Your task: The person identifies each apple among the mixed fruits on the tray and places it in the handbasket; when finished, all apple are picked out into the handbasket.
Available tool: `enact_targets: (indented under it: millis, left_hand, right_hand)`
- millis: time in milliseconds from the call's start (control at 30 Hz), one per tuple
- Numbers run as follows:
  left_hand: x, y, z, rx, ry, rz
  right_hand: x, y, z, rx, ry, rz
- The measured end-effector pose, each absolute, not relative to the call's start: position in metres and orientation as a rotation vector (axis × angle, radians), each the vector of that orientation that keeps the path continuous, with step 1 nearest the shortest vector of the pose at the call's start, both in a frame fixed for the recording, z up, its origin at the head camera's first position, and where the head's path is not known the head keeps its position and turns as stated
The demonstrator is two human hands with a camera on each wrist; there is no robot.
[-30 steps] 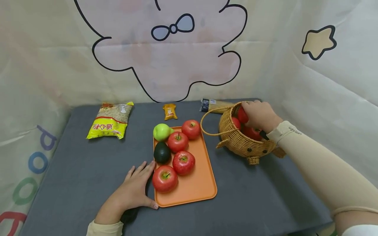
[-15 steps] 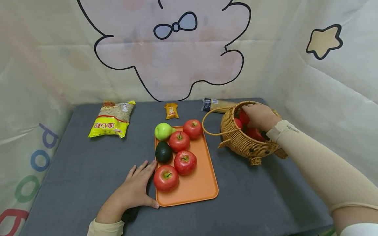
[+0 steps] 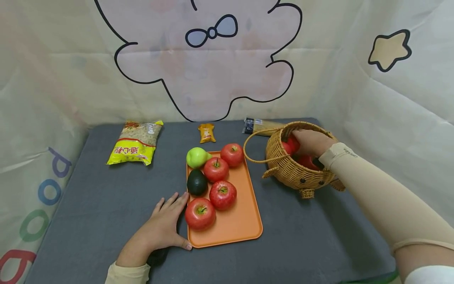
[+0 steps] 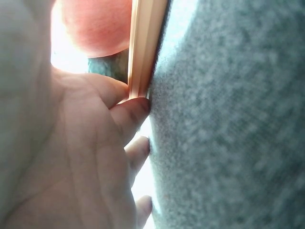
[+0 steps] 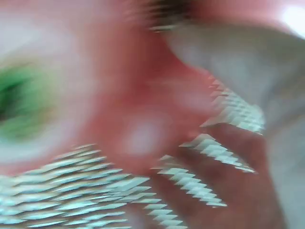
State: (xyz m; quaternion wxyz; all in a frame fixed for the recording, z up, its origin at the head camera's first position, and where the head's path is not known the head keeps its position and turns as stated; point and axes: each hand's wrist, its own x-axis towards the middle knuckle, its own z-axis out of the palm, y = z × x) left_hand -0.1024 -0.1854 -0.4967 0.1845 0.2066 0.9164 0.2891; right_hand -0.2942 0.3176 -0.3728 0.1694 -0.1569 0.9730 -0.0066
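My left hand (image 3: 161, 228) lies beside the orange tray (image 3: 244, 221), fingers spread, fingertips and thumb against its left edge. In the left wrist view the fingertips meet the tray's rim (image 4: 142, 52). On the tray are several red apples (image 3: 222, 195), a dark avocado (image 3: 197, 182) and a green pear (image 3: 197, 157). My right hand (image 3: 312, 142) reaches into a wicker basket (image 3: 294, 173) with red apples (image 3: 291, 145) inside; its fingers are hidden from the head view. The blurred right wrist view has thumb and fingers around a red apple (image 5: 143, 129), another apple (image 5: 62, 57) beside it.
A yellow bag of pasta (image 3: 134, 144) lies at the back left. A small orange packet (image 3: 207, 133) sits behind the tray. A long pack of noodles (image 3: 264, 126) lies behind the basket, whose handle (image 3: 250, 157) loops toward the tray. Printed cloth walls surround the grey tabletop (image 3: 106, 197).
My right hand has sunk deeper into the basket, and the apple near its fingers has shifted slightly lower. My left hand stays at the tray's edge. The head view has shifted slightly.
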Motion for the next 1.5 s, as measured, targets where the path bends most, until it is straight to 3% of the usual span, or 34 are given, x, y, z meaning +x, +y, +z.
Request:
enact_targets:
  millis: [233,400,500,600,933,1133,1500]
  left_hand:
    - [-0.11,-0.184,-0.492,0.596,2.581,0.805]
    - [-0.119,-0.178,-0.49,0.618,2.578,0.803]
    - [-0.122,-0.174,-0.491,0.636,2.572,0.804]
    - [-0.121,-0.172,-0.494,0.64,2.564,0.808]
    - [-0.101,-0.172,-0.502,0.58,2.535,0.85]
    - [-0.098,-0.178,-0.504,0.576,2.542,0.838]
    - [-0.095,-0.185,-0.496,0.538,2.537,0.84]
  right_hand:
    - [-0.258,0.28,-0.3,-0.275,2.933,-0.016]
    - [-0.201,0.233,-0.279,-0.588,3.185,-0.164]
    - [-0.175,0.205,-0.299,-0.911,3.213,-0.248]
    - [-0.159,0.18,-0.335,-1.066,3.162,-0.308]
    - [-0.128,0.132,-0.439,-0.946,2.999,-0.434]
    - [-0.117,0.122,-0.459,-0.986,3.023,-0.51]
    - [-0.112,0.118,-0.461,-0.999,3.084,-0.464]
